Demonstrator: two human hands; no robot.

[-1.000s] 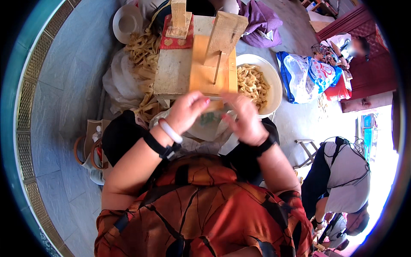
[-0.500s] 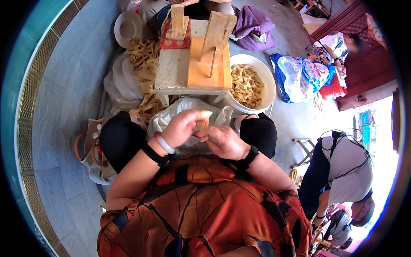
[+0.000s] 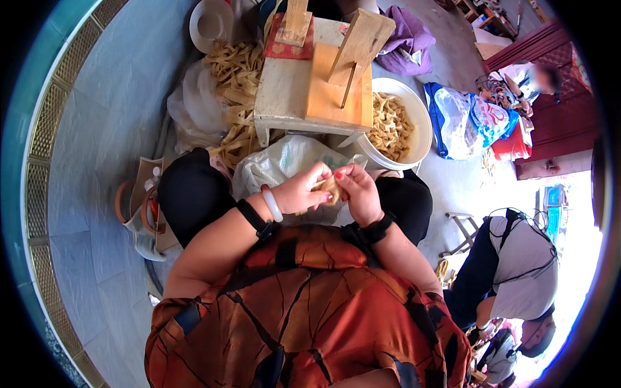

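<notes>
A small tan, folded strip-like piece sits between my two hands above my lap. My left hand pinches it from one side, fingers closed. My right hand grips its upper edge between thumb and fingers. The strip's exact material cannot be made out. Beneath the hands, a whitish plastic sack lies between my knees. Ahead stands a low pale table, bearing a wooden board with an upright block and a thin rod.
Right of the table is a white bucket of short twisted tan pieces. Loose long strips spill from a clear bag at left. A purple cloth bundle, a blue-white bag, a folding stool and other people surround the area.
My hands have drawn closer around the tan piece and turned, fingertips now meeting over it. The view has shifted, so the table and bucket appear farther right.
</notes>
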